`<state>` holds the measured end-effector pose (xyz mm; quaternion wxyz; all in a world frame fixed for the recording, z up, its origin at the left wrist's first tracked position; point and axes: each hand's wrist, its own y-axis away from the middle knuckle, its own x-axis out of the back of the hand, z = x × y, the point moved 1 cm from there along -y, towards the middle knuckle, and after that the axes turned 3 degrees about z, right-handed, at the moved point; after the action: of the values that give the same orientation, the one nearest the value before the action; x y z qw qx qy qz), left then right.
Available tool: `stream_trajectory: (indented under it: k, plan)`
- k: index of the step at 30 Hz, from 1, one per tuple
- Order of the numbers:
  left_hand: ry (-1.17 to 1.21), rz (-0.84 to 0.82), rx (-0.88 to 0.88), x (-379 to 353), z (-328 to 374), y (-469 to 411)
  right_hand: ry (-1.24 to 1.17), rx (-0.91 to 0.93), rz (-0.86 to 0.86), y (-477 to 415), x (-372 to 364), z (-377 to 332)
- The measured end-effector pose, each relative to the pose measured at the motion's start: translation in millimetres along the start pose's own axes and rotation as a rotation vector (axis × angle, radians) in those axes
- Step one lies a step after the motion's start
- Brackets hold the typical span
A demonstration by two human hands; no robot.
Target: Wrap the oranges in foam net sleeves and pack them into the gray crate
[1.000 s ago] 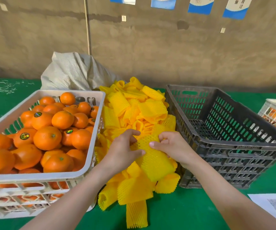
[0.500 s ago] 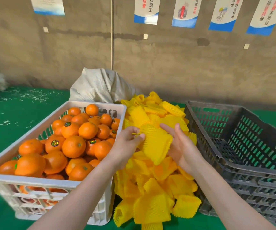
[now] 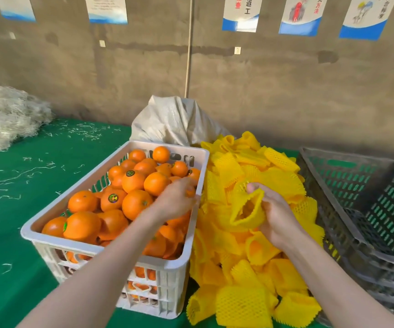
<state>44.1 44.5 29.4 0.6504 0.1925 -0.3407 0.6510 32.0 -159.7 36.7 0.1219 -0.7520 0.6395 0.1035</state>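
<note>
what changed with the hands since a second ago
The left hand let go of the foam sleeve and moved left over the oranges in the white crate; blur hides whether it grips one. The right hand alone holds the sleeve, mouth open. The gray crate still shows no oranges.

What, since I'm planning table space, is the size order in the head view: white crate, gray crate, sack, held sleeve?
1. white crate
2. gray crate: cropped by the frame, so these two are unsure
3. sack
4. held sleeve
</note>
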Motion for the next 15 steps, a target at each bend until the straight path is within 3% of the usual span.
stream_trajectory:
  k: [3,5,7,11,15]
  plan:
    - [-0.600,-0.283,0.117,9,-36,-6,0.001,-0.021,0.016,-1,7,1]
    - [-0.668,-0.331,0.144,2,-44,-5,-0.006,-0.033,0.022,-1,10,3]
    - [-0.636,-0.254,0.098,-5,-46,-6,-0.029,-0.054,0.032,-1,13,6]
    - [-0.314,-0.097,0.115,0,-48,-6,-0.033,-0.075,0.020,2,20,8]
    - [0.337,0.023,0.154,12,-34,3,-0.080,-0.091,0.046,2,25,9]
